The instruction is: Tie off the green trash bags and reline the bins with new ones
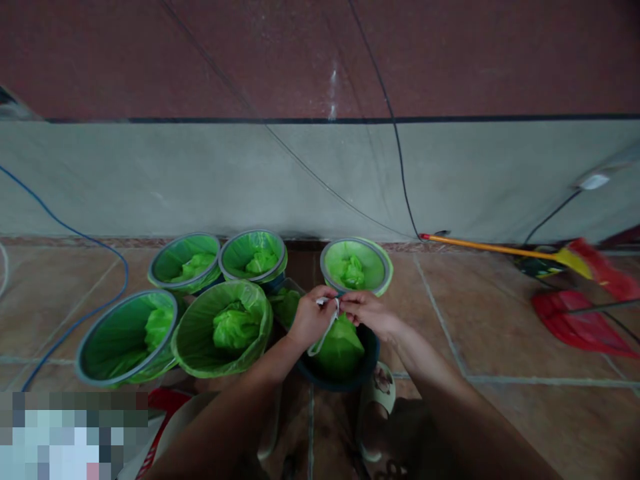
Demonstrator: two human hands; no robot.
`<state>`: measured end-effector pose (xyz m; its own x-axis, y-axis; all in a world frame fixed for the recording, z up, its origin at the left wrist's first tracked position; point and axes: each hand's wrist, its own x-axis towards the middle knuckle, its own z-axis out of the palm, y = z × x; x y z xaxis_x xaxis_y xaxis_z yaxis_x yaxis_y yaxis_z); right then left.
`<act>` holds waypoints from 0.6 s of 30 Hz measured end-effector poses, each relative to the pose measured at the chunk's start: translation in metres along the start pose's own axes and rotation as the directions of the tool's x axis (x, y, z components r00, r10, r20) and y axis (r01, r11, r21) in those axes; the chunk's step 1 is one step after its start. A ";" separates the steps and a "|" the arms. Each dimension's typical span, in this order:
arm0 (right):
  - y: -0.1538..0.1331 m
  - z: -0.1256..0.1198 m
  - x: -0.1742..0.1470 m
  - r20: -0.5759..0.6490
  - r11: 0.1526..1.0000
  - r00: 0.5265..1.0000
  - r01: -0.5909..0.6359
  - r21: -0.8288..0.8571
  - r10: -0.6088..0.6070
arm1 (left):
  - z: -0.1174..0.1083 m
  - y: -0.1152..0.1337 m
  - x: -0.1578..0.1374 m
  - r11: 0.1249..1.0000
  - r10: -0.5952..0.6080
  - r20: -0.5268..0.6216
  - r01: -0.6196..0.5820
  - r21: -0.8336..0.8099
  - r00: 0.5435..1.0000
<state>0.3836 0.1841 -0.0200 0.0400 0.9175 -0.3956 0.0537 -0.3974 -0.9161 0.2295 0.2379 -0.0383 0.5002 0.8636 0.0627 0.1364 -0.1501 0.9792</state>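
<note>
A green plastic bag (341,350) bulges up inside a dark round bin (371,357) between my feet. White drawstring (327,331) hangs from the bag's gathered top in a loop. My left hand (313,313) is closed, its fingers pinching the drawstring at the left. My right hand (367,311) meets it there, thumb and fingertips pressed together on the same string. The exact hold of the fingertips is partly hidden. Both hands are just above the bin, close together.
Several green-lined bins stand to the left, including a near one (223,328); another bin (356,265) stands behind my hands. A yellow-handled broom (500,248) and red dustpan (575,320) lie right. A blue hose (123,267) runs left. Black cables cross the wall (210,177).
</note>
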 end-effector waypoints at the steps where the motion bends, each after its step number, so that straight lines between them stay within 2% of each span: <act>1: 0.001 0.000 0.001 -0.017 1.000 1.000 0.007 -0.022 -0.008 | -0.002 0.000 0.001 0.999 -0.028 0.024 0.028 -0.026 0.999; 4: 0.003 0.001 0.004 -0.095 0.967 0.988 0.099 -0.234 -0.124 | -0.005 -0.001 0.003 0.997 -0.075 0.050 0.075 -0.012 0.996; 6: 0.003 0.002 0.005 -0.132 0.881 0.962 0.158 -0.446 -0.239 | -0.006 -0.002 0.004 0.995 -0.097 0.063 0.094 0.043 0.993; 8: 0.002 0.001 0.004 -0.138 0.765 0.947 0.144 -0.628 -0.291 | -0.008 -0.002 0.005 0.986 -0.112 0.074 0.101 0.129 0.991; 11: 0.001 -0.003 0.000 -0.154 0.595 0.959 0.020 -0.803 -0.239 | -0.013 -0.003 0.006 0.917 -0.117 0.102 0.068 0.393 0.988; 13: 0.004 -0.006 -0.001 -0.198 0.499 0.965 -0.089 -0.862 -0.170 | -0.017 -0.004 0.007 0.787 -0.166 0.143 0.043 0.616 0.976; 16: 0.010 -0.010 0.001 -0.223 0.413 0.974 -0.189 -0.891 -0.036 | -0.019 -0.010 0.004 0.586 -0.309 0.189 0.031 0.809 0.932; 18: 0.014 -0.012 0.004 -0.202 0.404 0.979 -0.191 -0.894 0.015 | -0.018 -0.014 0.001 0.526 -0.365 0.200 0.024 0.850 0.909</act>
<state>0.3963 0.1818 -0.0339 0.2416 0.8893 -0.3882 0.9065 -0.3495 -0.2367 0.2129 0.2498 -0.0487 0.5759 0.7438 -0.3393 0.8110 -0.4673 0.3521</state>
